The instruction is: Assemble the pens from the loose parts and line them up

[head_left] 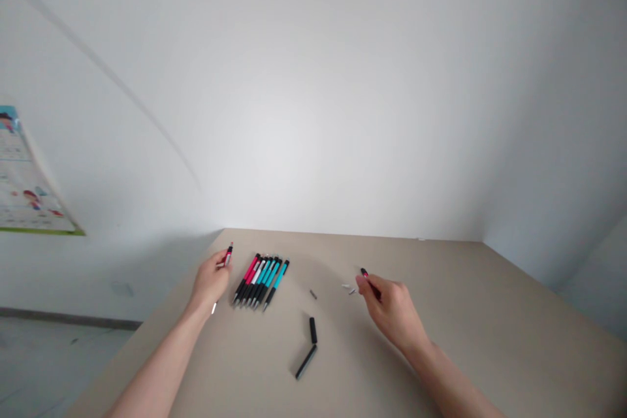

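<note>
My left hand (pixel 211 281) is closed on a red and black pen (pixel 228 255) at the left side of the table, its black end pointing up. Just right of it lies a row of several pens (pixel 259 281) in red, white and turquoise with black grips, tips toward me. My right hand (pixel 389 304) is closed around a dark pen part with some red (pixel 364 272), mostly hidden by the fingers. Small silvery pieces (pixel 351 290) lie beside its fingertips. Between the hands are a small grey piece (pixel 313 294) and two black tubes (pixel 313 330), nearly touching end to end.
The beige table (pixel 441 274) meets a pale wall (pixel 313 111) at the back. A poster (pixel 29 183) with cartoon figures hangs at the far left. A tiny white bit (pixel 421 239) is at the table's back edge. Floor shows at the lower left.
</note>
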`<action>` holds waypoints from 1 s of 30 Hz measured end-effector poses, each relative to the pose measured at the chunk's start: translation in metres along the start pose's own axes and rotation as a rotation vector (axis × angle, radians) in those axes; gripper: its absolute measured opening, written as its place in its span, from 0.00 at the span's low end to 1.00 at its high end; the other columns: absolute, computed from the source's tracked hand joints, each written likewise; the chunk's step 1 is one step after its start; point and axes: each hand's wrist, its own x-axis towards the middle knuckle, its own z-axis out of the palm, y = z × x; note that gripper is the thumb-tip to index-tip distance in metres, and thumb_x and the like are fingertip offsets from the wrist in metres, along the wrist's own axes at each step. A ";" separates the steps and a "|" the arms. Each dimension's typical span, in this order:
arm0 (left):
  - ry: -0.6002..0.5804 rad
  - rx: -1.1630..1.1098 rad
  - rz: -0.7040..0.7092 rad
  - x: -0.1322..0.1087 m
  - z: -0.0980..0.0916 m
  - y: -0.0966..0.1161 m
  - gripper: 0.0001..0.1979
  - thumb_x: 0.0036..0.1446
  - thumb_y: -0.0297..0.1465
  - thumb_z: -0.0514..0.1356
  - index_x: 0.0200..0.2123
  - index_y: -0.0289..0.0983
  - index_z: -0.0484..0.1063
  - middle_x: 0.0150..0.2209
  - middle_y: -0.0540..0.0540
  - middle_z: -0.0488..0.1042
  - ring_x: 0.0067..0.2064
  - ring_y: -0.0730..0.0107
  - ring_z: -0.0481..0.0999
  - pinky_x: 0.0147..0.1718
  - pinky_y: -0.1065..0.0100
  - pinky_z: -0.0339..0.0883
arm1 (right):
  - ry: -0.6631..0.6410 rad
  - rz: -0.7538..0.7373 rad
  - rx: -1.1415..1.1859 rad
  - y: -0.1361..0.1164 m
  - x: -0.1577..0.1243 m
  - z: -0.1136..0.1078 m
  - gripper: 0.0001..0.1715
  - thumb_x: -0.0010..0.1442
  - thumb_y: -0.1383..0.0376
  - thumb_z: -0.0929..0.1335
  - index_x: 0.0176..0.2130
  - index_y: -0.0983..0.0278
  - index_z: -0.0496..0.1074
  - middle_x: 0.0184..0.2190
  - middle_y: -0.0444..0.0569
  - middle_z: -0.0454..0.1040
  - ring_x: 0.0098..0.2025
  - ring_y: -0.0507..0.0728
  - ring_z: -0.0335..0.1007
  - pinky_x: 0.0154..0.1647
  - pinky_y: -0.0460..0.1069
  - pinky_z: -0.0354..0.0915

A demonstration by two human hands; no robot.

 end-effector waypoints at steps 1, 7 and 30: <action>-0.028 0.018 0.001 0.001 0.001 -0.003 0.18 0.46 0.23 0.57 0.42 0.35 0.74 0.40 0.41 0.80 0.36 0.62 0.79 0.31 0.70 0.71 | -0.002 0.001 -0.003 -0.001 0.000 0.000 0.28 0.66 0.50 0.56 0.22 0.63 0.62 0.16 0.42 0.60 0.19 0.50 0.52 0.24 0.45 0.48; -0.131 0.143 0.014 0.004 0.005 -0.011 0.21 0.43 0.16 0.57 0.42 0.32 0.77 0.40 0.39 0.80 0.41 0.61 0.79 0.43 0.66 0.70 | -0.002 -0.016 -0.026 -0.006 0.001 0.001 0.29 0.66 0.51 0.56 0.20 0.62 0.60 0.15 0.42 0.58 0.18 0.50 0.51 0.23 0.45 0.46; -0.248 0.448 0.196 -0.012 0.002 0.009 0.14 0.53 0.27 0.56 0.40 0.38 0.79 0.37 0.43 0.78 0.32 0.64 0.76 0.37 0.67 0.67 | -0.401 0.402 -0.543 0.010 0.003 -0.028 0.09 0.56 0.68 0.64 0.37 0.68 0.72 0.36 0.62 0.77 0.41 0.66 0.75 0.36 0.53 0.62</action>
